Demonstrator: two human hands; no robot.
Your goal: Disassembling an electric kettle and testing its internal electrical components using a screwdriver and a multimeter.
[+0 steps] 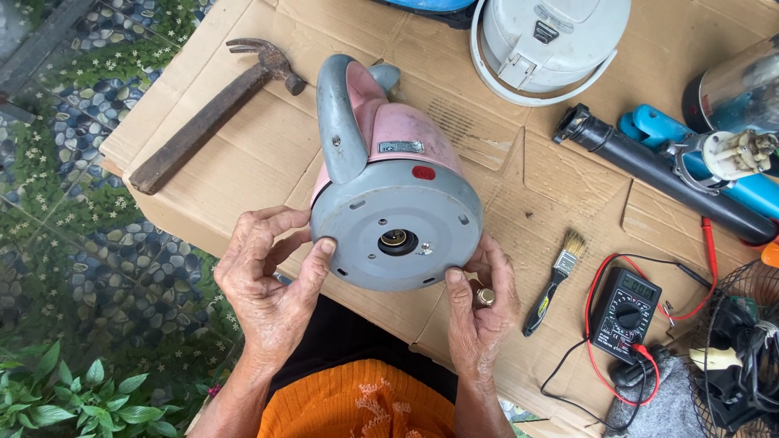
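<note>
Head view: your left hand (264,280) and your right hand (480,312) both grasp a pink electric kettle (389,174) with a grey handle (337,122), tipped on its side so that its round grey base (395,227) faces you. Your left thumb presses on the base's left edge with the fingers curled behind it; your right thumb rests on the lower right edge, and a gold ring (485,296) shows on that hand. The base has a dark central socket (398,241) with a brass-coloured contact inside it. The kettle sits at the near edge of flattened brown cardboard (268,138) that covers the worktop, just above your lap. On the cardboard, well left of the kettle, lies a rusty claw hammer (215,109). At the top edge stands a white round appliance (548,45). To the right lie a black tube (657,170) and a blue tool (706,158) beside it. Near your right hand lies a small paintbrush (556,280), and just beyond it a black multimeter (623,312) with red and black leads (604,268). A black fan cage (742,349) fills the lower right corner. Left of the cardboard are pebbles and green plants (65,397).
</note>
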